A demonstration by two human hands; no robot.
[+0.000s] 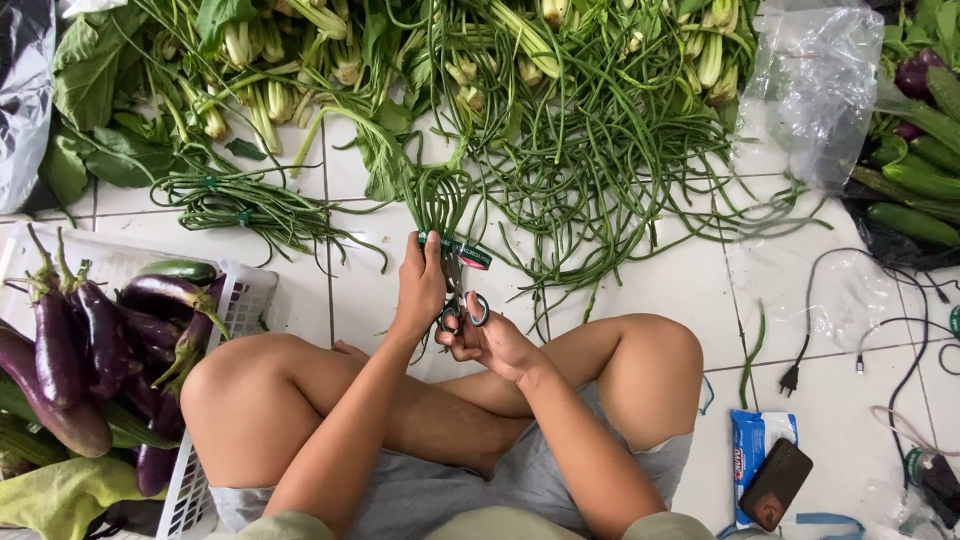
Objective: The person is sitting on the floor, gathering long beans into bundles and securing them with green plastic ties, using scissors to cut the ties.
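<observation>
**Beans bundled and snipped on the floor**

A white tiled floor (640,300) carries everything here. The biggest spread is a loose heap of long beans (600,150) across the top middle, with leafy greens (250,60) piled along the top left beside it. At the left edge stands a white basket (235,320) full of purple eggplants (70,350). On the far right lie cucumbers (915,180), partly under a clear plastic bag (815,80). Two tied bean bunches (240,205) rest on the tiles left of centre, apart from the heap.

The person sits cross-legged, knees spread wide. The left hand (420,285) is clenched around a bundle (438,205) of long beans, held upright just above the knees, its top fanning toward the heap; a green band (462,250) wraps it just beside the fist. The right hand (490,340) has its fingers through the handles of scissors (462,305), which touch the bundle's lower end beneath the left hand. Whether the blades are apart I cannot tell.

Lower right, a dark phone (775,483) lies on a blue packet (752,440), near black cables (880,330).
</observation>
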